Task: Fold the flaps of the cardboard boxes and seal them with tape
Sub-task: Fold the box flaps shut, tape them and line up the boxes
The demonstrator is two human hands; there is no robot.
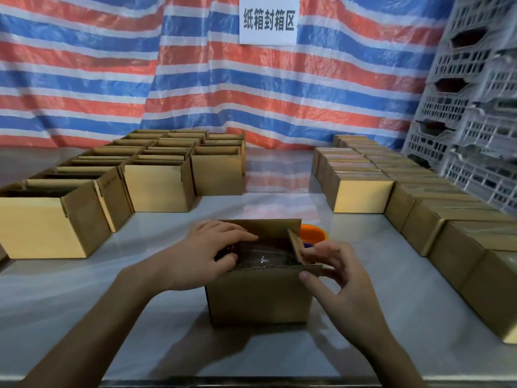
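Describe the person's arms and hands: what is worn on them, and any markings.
Both are bare. The left hand and right hand wear no gloves, and no rings show. The left forearm and right forearm have no sleeves as far as the frame shows, and neither wrist bears a watch or band. Nails look short and unpainted.

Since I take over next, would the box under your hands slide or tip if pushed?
The box probably slides rather than tips: it sits flat on the glossy table. Its raised flaps look thin, so they likely bend easily.
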